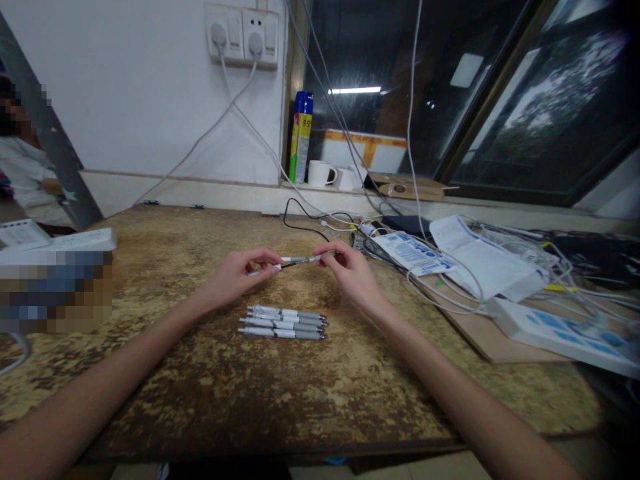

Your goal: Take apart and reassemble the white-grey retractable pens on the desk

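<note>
My left hand (240, 273) is closed in a pinch on the white barrel of a pen. A thin dark refill (293, 265) runs from that barrel towards my right hand (347, 267), whose thumb and fingers pinch the grey front part of the pen (319, 257). The pen looks drawn apart, held just above the table. Just behind it shows another white and grey pen (294, 259), partly hidden by my left fingers. Nearer to me, several white and grey click pens (285, 323) lie side by side in a row, tips pointing right.
The worn wooden table (240, 400) has tangled cables (470, 303), papers (480, 260) and a white box (560, 333) on its right. A spray can (301, 137) and a white mug (320, 173) stand on the sill. A person (30, 167) is at the far left.
</note>
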`<state>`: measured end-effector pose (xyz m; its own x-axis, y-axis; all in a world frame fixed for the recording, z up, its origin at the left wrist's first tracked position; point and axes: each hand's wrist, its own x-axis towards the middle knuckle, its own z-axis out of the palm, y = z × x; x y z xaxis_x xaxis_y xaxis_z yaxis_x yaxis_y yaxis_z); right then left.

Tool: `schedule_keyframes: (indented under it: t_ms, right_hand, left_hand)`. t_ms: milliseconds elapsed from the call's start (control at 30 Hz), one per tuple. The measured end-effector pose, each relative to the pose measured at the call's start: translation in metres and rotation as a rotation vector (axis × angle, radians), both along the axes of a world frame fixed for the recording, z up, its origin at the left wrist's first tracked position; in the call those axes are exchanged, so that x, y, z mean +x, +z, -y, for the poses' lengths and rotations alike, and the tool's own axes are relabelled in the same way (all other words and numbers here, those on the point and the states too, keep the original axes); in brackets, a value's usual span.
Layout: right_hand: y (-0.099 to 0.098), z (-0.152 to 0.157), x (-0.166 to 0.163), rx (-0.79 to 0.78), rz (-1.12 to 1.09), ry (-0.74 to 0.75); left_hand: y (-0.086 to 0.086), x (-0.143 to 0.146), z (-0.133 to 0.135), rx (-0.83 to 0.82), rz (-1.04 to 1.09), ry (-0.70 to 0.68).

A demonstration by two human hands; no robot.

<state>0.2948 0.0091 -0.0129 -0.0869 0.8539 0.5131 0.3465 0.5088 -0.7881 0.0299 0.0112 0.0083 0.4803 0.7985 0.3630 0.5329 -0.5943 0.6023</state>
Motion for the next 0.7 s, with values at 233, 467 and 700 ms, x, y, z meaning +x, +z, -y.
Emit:
schedule_keyframes:
  t_ms: [233,467,700]
  right_hand:
    - [0.001,0.005,-0.005,0.039,0.047,0.047]
    - [0.004,0.012,-0.011,0.068,0.084,0.115]
    - [0.004,0.022,-0.023,0.117,0.133,0.204]
  left_hand:
    - [-0.002,0.000,0.000,-0.004,0.003,-0.031]
    - [0.000,0.006,0.004,-0.024,0.007,-0.057]
    - [0.000,0.008,0.007,-0.049,0.030,-0.125]
